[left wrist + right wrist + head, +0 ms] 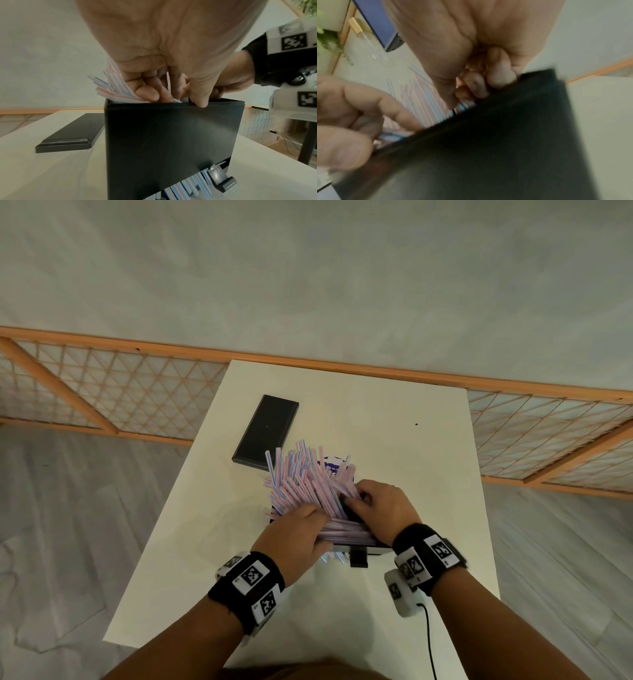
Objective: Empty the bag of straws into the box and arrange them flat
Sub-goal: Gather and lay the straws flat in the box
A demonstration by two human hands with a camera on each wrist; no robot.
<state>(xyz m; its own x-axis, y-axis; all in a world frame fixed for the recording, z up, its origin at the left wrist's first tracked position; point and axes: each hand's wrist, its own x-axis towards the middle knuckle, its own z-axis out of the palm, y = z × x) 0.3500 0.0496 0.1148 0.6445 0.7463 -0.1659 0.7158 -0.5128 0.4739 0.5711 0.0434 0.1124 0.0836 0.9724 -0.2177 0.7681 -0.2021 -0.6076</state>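
Head view: pink-and-blue striped straws (301, 484) fanned from black box (168, 142).

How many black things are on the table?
2: the box under both hands, stuffed with straws, and its flat lid lying beside it, farther back on the left. More may hide behind the box.

A flat black lid (266, 434) lies on the white table (394, 440), which stands on grey flooring (68, 508) before a wooden lattice screen (137, 398), with a black cable (430, 642) trailing over its near edge.
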